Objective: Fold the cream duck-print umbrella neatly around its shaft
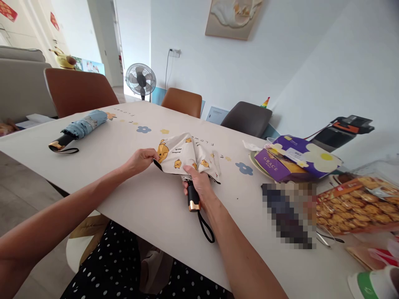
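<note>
A white folding umbrella (183, 155) printed with yellow ducks lies in front of me over the table, its canopy loose and partly spread. My right hand (199, 182) grips it where the canopy meets the black handle, thumb on the fabric. The handle has a gold end and a black wrist strap (206, 228) that hangs toward me. Off to the left, my left hand (144, 160) pinches the black-edged corner of the canopy and holds it outward. Folds of fabric hide the umbrella's shaft and ribs.
A rolled blue umbrella (85, 124) rests on the table's left side. To the right are a purple box (286, 160), a cookie package (358, 203), a dark bottle (336, 133), a blurred patch and a white-green cup (375, 284). Chairs and a fan (141, 79) stand beyond.
</note>
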### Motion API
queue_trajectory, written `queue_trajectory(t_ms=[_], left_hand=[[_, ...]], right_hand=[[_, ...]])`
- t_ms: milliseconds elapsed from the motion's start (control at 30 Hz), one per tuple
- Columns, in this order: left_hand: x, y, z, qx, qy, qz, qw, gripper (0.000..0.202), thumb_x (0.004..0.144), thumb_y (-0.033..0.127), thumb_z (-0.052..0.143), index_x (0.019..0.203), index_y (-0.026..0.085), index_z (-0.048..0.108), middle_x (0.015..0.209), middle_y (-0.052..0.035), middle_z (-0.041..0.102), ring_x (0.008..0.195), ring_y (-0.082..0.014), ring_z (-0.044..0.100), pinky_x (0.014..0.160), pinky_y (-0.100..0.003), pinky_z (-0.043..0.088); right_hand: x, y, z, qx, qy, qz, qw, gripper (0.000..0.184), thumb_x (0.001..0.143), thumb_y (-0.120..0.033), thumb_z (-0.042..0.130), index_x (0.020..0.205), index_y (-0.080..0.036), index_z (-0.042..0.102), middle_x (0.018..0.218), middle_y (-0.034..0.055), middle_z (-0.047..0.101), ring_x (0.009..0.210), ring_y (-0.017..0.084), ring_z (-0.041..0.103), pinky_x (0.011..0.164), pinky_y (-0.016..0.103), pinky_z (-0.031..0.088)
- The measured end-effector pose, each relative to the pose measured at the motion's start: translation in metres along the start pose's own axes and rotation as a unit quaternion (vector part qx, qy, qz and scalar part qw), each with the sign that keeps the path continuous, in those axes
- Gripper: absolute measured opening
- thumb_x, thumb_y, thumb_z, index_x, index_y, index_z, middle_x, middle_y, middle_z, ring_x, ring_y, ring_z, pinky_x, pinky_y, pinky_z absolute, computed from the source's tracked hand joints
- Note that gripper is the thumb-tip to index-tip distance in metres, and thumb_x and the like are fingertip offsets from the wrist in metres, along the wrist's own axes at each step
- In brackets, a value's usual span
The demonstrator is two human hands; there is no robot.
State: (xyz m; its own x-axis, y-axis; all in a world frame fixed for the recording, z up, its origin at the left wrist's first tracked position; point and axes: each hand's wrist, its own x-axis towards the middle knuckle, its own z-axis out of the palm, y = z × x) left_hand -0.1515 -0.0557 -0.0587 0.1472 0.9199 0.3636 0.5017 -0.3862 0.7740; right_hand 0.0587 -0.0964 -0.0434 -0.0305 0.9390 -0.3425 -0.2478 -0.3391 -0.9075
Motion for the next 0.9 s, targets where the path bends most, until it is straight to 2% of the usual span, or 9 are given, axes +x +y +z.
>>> queue_trajectory(t_ms=[67,133,233,300,400,500,600,767,900], left_hand=[[0.001,-0.001,-0.001,0.032,0.019,-0.057,0.998,0.021,0.067,0.015,0.040,0.062,0.021,0.059,0.082,-0.0023,0.065,0.081,-0.0178,0.058,0.073,-0.028,0.043],[0.006,-0.001,-0.003,0.040,0.066,-0.115,0.990,0.022,0.070,0.018,0.042,0.077,0.021,0.063,0.094,-0.0028,0.065,0.087,-0.0186,0.057,0.073,-0.028,0.043],[0.020,-0.001,-0.003,0.010,0.085,-0.181,0.980,0.027,0.074,0.031,0.050,0.097,0.022,0.060,0.107,-0.0044,0.061,0.094,-0.0202,0.055,0.074,-0.028,0.042],[0.033,0.000,0.000,-0.008,0.066,-0.207,0.976,0.027,0.076,0.042,0.050,0.090,0.020,0.059,0.100,-0.0056,0.062,0.087,-0.0202,0.056,0.070,-0.029,0.041],[0.050,0.000,0.009,-0.021,0.053,-0.241,0.969,0.035,0.079,0.052,0.044,0.071,0.019,0.050,0.077,-0.0041,0.058,0.067,-0.0168,0.052,0.058,-0.028,0.038],[0.059,-0.003,0.018,-0.020,0.074,-0.234,0.969,0.038,0.079,0.055,0.042,0.063,0.020,0.040,0.060,0.0008,0.047,0.055,-0.0127,0.043,0.051,-0.026,0.032],[0.062,-0.013,0.021,0.038,0.122,-0.175,0.976,0.038,0.080,0.051,0.043,0.060,0.020,0.035,0.057,0.0024,0.041,0.054,-0.0113,0.037,0.051,-0.025,0.030],[0.062,-0.029,0.023,0.119,0.108,-0.154,0.975,0.036,0.082,0.048,0.042,0.059,0.020,0.036,0.060,0.0009,0.046,0.058,-0.0133,0.041,0.055,-0.026,0.031],[0.060,-0.028,0.025,0.156,0.102,-0.159,0.969,0.029,0.084,0.045,0.040,0.067,0.021,0.042,0.066,-0.0009,0.054,0.063,-0.0162,0.047,0.058,-0.028,0.033]], right_hand=[[0.000,0.000,0.000,-0.007,-0.009,-0.004,1.000,0.025,0.066,-0.028,0.068,0.073,-0.015,0.048,0.047,-0.0054,0.044,0.036,0.009,0.041,0.023,0.021,0.038],[0.000,0.000,0.001,-0.011,-0.017,-0.007,1.000,0.025,0.066,-0.028,0.068,0.072,-0.015,0.048,0.046,-0.0057,0.043,0.035,0.008,0.041,0.023,0.021,0.038],[-0.002,0.001,0.002,-0.024,-0.029,-0.003,0.999,0.025,0.065,-0.029,0.068,0.071,-0.015,0.047,0.045,-0.0057,0.043,0.035,0.008,0.040,0.023,0.020,0.038],[-0.003,0.003,0.003,-0.033,-0.040,0.000,0.999,0.025,0.065,-0.029,0.068,0.071,-0.016,0.047,0.045,-0.0057,0.043,0.035,0.008,0.040,0.023,0.021,0.038],[-0.006,0.005,0.005,-0.038,-0.064,0.000,0.997,0.025,0.066,-0.029,0.068,0.071,-0.016,0.047,0.044,-0.0061,0.042,0.035,0.009,0.040,0.024,0.021,0.038],[-0.007,0.005,0.006,-0.041,-0.086,0.009,0.995,0.025,0.066,-0.030,0.067,0.069,-0.015,0.048,0.044,-0.0060,0.041,0.036,0.008,0.040,0.024,0.021,0.038],[-0.007,0.004,0.005,-0.034,-0.080,0.011,0.996,0.025,0.065,-0.029,0.068,0.070,-0.015,0.047,0.045,-0.0057,0.042,0.037,0.008,0.040,0.024,0.021,0.038],[-0.008,0.001,0.004,-0.041,-0.055,0.015,0.998,0.026,0.065,-0.028,0.068,0.074,-0.016,0.048,0.048,-0.0055,0.044,0.038,0.009,0.041,0.025,0.021,0.039],[-0.010,0.002,0.005,-0.052,-0.058,0.002,0.997,0.027,0.064,-0.028,0.068,0.078,-0.016,0.048,0.050,-0.0059,0.045,0.038,0.008,0.042,0.024,0.021,0.039]])
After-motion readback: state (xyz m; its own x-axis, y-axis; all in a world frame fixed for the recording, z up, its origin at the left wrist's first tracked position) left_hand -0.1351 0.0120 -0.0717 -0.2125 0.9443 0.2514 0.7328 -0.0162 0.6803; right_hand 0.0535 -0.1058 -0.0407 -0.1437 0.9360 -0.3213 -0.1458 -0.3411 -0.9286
